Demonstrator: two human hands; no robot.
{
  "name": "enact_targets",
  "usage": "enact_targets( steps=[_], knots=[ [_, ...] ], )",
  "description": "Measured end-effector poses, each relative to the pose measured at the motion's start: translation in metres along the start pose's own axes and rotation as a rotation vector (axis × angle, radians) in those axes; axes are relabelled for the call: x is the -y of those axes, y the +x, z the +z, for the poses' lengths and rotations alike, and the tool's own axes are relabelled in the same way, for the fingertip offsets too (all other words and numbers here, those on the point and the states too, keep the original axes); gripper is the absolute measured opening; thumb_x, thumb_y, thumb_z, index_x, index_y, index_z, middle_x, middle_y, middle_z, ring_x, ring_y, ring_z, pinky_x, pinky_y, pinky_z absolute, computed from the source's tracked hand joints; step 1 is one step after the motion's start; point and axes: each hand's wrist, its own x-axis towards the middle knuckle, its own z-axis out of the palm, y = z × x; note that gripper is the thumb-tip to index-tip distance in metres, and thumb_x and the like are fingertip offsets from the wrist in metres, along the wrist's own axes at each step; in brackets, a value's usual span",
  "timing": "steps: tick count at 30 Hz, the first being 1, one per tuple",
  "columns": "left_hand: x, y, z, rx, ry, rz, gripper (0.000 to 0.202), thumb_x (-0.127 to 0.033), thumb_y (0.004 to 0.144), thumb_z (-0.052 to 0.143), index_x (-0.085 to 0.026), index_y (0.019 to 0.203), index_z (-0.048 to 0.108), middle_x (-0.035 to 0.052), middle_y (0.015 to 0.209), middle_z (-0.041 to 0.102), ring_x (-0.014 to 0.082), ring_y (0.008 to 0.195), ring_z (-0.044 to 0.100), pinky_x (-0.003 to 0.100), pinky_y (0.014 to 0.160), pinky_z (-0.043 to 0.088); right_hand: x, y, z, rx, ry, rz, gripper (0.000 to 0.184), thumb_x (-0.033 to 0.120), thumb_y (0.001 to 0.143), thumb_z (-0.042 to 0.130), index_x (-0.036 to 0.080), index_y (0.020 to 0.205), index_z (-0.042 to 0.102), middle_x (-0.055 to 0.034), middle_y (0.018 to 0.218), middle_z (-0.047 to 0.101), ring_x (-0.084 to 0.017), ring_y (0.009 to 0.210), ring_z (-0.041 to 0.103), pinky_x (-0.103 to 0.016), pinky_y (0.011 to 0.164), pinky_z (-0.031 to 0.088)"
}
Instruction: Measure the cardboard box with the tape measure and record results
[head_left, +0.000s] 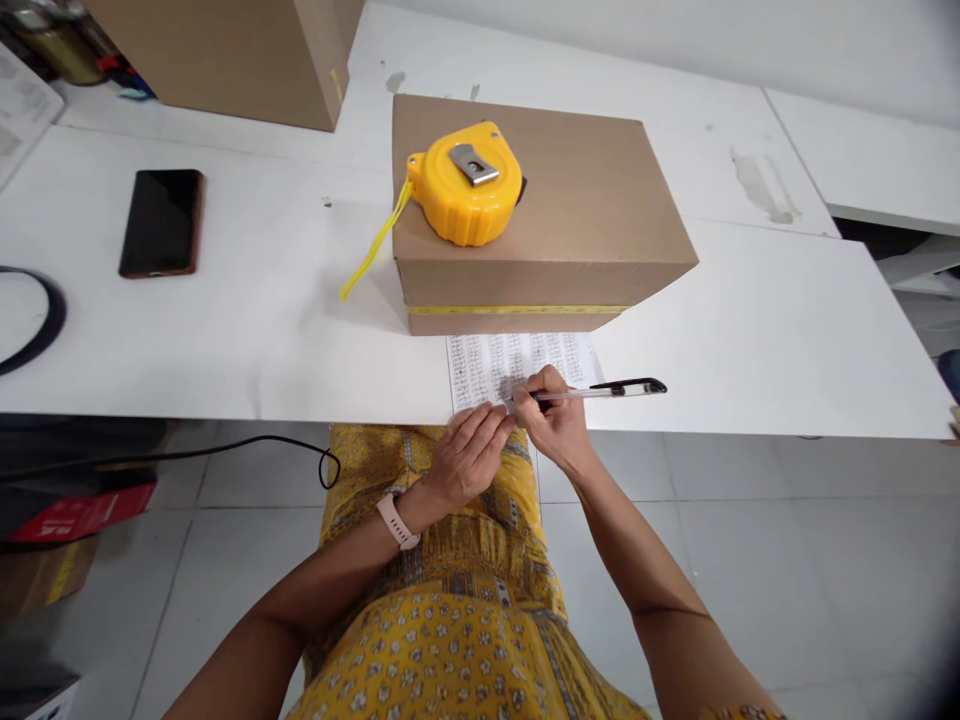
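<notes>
My right hand [553,418] is closed round a clear pen with a black cap [600,391], its tip on a sheet of paper [517,362] filled with small handwriting at the table's near edge. My left hand [466,455], a pale watch on its wrist, rests with fingers stretched flat on the sheet's near edge, touching the right hand. Just beyond the sheet stands a brown cardboard box [592,210] with yellow tape along its front. A yellow tape measure [465,182] lies on the box top, its yellow strap hanging off the left side.
A black phone [163,221] lies on the white table [225,320] at the left. A larger cardboard box [232,55] stands at the back left. A black cable [30,320] curves at the far left; another hangs below the table. A red packet [82,515] lies on the floor.
</notes>
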Motion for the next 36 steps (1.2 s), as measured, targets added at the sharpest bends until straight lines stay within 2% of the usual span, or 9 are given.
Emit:
enact_targets(
  steps=[9, 22, 29, 36],
  knots=[
    [0.0002, -0.0041, 0.0021, 0.019, -0.021, -0.010, 0.043, -0.012, 0.097, 0.051, -0.011, 0.139, 0.058, 0.0124, 0.122, 0.075, 0.0228, 0.122, 0.066, 0.039, 0.113, 0.043, 0.0000, 0.0004, 0.0012, -0.020, 0.003, 0.033, 0.022, 0.025, 0.085, 0.059, 0.024, 0.070, 0.042, 0.0086, 0.054, 0.038, -0.008, 0.048, 0.035, -0.022, 0.046, 0.028],
    [0.0006, -0.0021, 0.0001, 0.023, -0.011, 0.000, 0.039, -0.012, 0.097, 0.053, -0.010, 0.135, 0.061, 0.0127, 0.121, 0.075, 0.0230, 0.121, 0.066, 0.039, 0.112, 0.044, 0.0006, -0.0003, 0.0002, -0.031, 0.014, 0.019, 0.022, 0.023, 0.085, 0.058, 0.024, 0.070, 0.042, 0.0085, 0.055, 0.037, -0.008, 0.049, 0.034, -0.022, 0.047, 0.028],
    [0.0003, -0.0046, 0.0027, 0.014, -0.021, -0.008, 0.041, -0.012, 0.097, 0.052, -0.010, 0.137, 0.059, 0.0130, 0.122, 0.075, 0.0230, 0.123, 0.065, 0.039, 0.113, 0.043, 0.0007, 0.0003, 0.0006, -0.028, 0.017, 0.027, 0.022, 0.024, 0.083, 0.058, 0.024, 0.069, 0.041, 0.0085, 0.054, 0.037, -0.008, 0.048, 0.033, -0.022, 0.046, 0.028],
    [0.0011, -0.0066, 0.0022, 0.052, -0.050, -0.020, 0.046, -0.013, 0.099, 0.050, -0.013, 0.144, 0.054, 0.0128, 0.127, 0.073, 0.0228, 0.126, 0.063, 0.040, 0.113, 0.044, 0.0008, 0.0006, -0.0004, -0.032, 0.026, 0.040, 0.022, 0.026, 0.084, 0.058, 0.024, 0.070, 0.041, 0.0087, 0.054, 0.036, -0.008, 0.048, 0.032, -0.022, 0.046, 0.027]
  ],
)
